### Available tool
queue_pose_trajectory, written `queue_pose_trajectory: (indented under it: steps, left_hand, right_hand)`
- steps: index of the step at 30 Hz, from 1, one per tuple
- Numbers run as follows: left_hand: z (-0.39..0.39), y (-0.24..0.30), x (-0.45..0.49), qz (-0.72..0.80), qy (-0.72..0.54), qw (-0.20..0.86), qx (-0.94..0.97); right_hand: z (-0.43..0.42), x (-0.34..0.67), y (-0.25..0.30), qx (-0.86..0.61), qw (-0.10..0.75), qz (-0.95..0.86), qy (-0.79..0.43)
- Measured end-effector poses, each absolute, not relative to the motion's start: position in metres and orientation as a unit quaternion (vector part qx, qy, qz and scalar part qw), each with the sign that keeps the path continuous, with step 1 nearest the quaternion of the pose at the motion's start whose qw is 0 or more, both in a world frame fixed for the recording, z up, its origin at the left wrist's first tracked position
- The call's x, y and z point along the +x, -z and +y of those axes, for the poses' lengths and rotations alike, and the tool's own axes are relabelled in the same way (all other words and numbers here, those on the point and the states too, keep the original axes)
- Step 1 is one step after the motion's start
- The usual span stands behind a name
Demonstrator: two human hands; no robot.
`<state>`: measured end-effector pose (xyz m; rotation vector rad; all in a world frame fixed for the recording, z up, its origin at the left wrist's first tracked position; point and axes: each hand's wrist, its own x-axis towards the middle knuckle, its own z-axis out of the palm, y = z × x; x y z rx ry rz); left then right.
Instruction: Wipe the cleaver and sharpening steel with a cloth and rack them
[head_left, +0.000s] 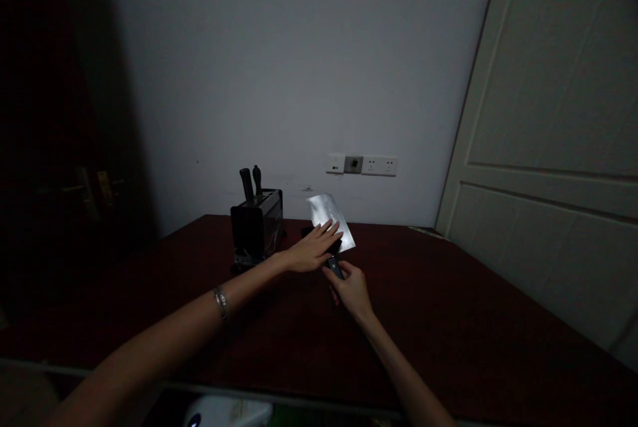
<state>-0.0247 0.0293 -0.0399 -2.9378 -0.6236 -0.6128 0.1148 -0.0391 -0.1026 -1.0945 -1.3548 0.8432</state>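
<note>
My right hand (351, 289) is wrapped round the black handle of a cleaver (343, 236). Its broad, shiny blade points away from me and tilts up toward the wall. My left hand (312, 248) lies flat with its fingers apart over the lower part of the blade, near the handle. A dark object (306, 231) shows partly behind the left hand; its kind is hidden. To the left stands a black knife block (248, 231) with two black handles (246, 183) sticking out of its top.
The dark red table (399, 294) reaches back to a pale wall with a row of sockets (379, 166). A white panelled door (548, 148) is at the right. Below the table's front edge is a white object (229, 409).
</note>
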Motion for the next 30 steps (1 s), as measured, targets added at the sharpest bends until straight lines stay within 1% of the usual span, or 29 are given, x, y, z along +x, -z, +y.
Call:
queue_pose_trajectory:
  steps: [4,7,12,16,18,20,24,30]
  left_hand:
    - [0.029,0.035,-0.027,-0.205,0.174,0.039,-0.963]
    - [0.029,0.035,-0.029,-0.199,0.234,0.039,-0.951]
    - [0.02,0.037,-0.024,-0.213,0.352,0.068,-0.909]
    - [0.013,0.04,-0.017,-0.285,0.382,0.1,-0.874]
    - [0.013,0.041,-0.017,-0.268,0.372,0.086,-0.885]
    - [0.015,0.04,-0.018,-0.228,0.371,0.05,-0.899]
    - [0.021,0.038,-0.022,-0.191,0.404,-0.013,-0.895]
    - [0.024,0.033,-0.025,-0.166,0.348,-0.029,-0.922]
  right_hand:
    - [-0.04,0.115,0.105,-0.489,0.559,-0.597,-0.304]
    - [-0.038,0.116,0.106,-0.487,0.563,-0.601,-0.291]
    - [-0.036,0.116,0.105,-0.466,0.568,-0.581,-0.351]
    - [-0.037,0.116,0.101,-0.45,0.579,-0.562,-0.383]
    - [-0.038,0.116,0.1,-0.448,0.578,-0.563,-0.385]
    - [-0.038,0.115,0.101,-0.45,0.578,-0.566,-0.379]
    - [-0.036,0.116,0.104,-0.457,0.585,-0.567,-0.357]
    - [-0.039,0.116,0.104,-0.477,0.579,-0.584,-0.309]
